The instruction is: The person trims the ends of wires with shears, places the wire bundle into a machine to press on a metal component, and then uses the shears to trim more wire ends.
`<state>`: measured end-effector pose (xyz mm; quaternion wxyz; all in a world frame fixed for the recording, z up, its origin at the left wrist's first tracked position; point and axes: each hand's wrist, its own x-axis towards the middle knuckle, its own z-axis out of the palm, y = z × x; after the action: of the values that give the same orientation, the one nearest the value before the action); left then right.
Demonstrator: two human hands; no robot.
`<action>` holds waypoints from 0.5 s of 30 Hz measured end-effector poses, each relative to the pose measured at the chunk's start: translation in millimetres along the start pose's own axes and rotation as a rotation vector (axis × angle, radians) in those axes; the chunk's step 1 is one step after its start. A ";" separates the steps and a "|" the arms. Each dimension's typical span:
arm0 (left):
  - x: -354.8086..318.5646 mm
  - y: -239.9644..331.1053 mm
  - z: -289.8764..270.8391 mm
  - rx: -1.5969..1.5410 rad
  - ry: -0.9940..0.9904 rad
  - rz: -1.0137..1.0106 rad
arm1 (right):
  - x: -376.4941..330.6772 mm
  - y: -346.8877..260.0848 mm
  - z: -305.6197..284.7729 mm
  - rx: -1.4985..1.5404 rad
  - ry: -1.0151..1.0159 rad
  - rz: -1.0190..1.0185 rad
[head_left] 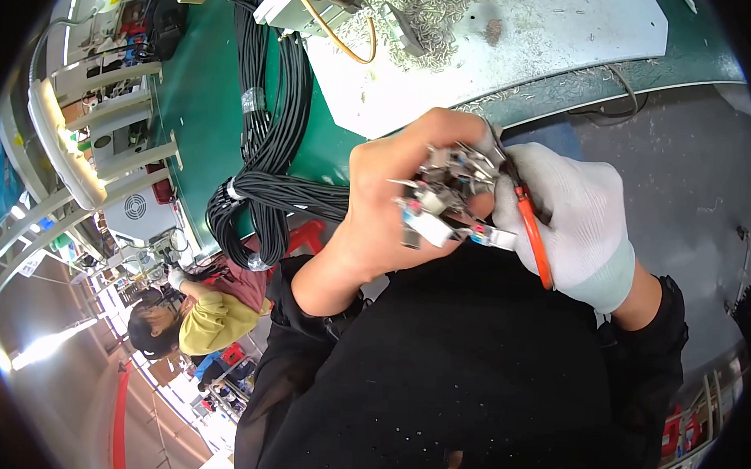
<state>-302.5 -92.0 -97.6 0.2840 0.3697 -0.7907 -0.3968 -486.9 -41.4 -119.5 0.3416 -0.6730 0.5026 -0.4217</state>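
My left hand [375,209], bare, is wrapped round a bunch of small metal cable connectors [431,227], some with white, blue and red parts. Their ends point out of the fist in several directions, and part of the bunch is blurred. My right hand [590,206], in a white glove, grips orange-handled cutting pliers [534,238]. The dark head of the pliers is up against the connectors, beside my left fingers; its jaws are partly hidden. Both hands are close together in front of my black top.
Coiled black cables [271,138], tied in places, lie on the green table [193,101] to the left. A white board [560,41] ahead carries scattered silvery clippings [439,23] and a machine part with a yellow cable. A co-worker in yellow [216,324] is at the lower left.
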 end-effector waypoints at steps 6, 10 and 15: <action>0.4 -4.8 8.7 -0.244 0.165 -0.211 | -0.6 -1.1 4.5 0.063 -0.011 0.051; -6.2 -11.0 5.9 -0.078 0.137 -0.172 | 2.2 -1.5 7.7 -0.087 0.034 0.023; -8.6 -8.2 7.8 -0.152 0.127 -0.179 | 3.2 -10.5 6.1 -0.005 -0.072 0.197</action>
<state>-300.5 -85.2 -109.9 0.3242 0.4403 -0.7027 -0.4551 -476.8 -41.5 -112.0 0.3973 -0.6359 0.5548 -0.3605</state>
